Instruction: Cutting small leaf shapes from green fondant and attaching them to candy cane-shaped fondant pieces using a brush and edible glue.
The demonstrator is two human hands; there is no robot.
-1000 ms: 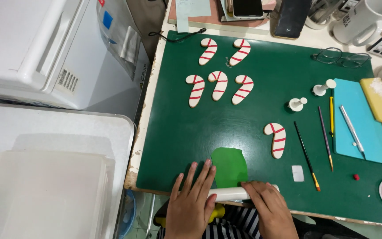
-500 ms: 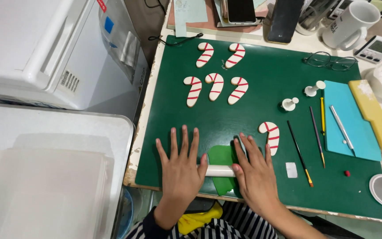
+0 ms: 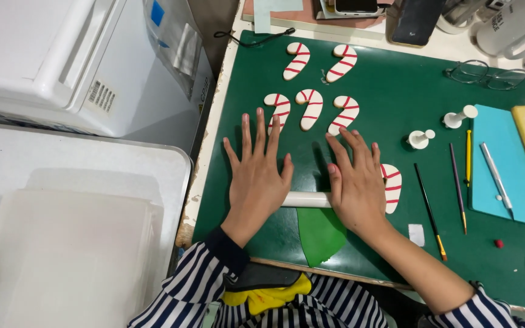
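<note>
Here both hands lie flat, fingers spread, on a white roller (image 3: pixel 306 199) that rests across the dark green mat (image 3: pixel 396 79). The left hand (image 3: pixel 257 176) presses on the left end and the right hand (image 3: pixel 355 185) on the right end; neither hand grips it, the palms only press down. Just below the roller, near the front edge of the mat, lies a thin sheet of green paste (image 3: pixel 320 234), touching the roller.

The paste looks soft and thin, so I judge it tears or stretches easily and may stick to the mat; it is better lifted from the edge with flat fingers. The roller seems stiff, smooth and light, and it is best pushed at the two ends with open palms.

Beyond the fingers lie white candy canes (image 3: pixel 310 109) with red stripes, probably fragile; one more lies partly under the right hand.

At the left stands a white box (image 3: pixel 62 61) with a small white barcode label (image 3: pixel 101 95) on its side and a blue square sticker (image 3: pixel 157 13) near the top. A small white card (image 3: pixel 416 234) lies on the mat right of the paste. A light blue sheet (image 3: pixel 511 182) lies at the right.
</note>
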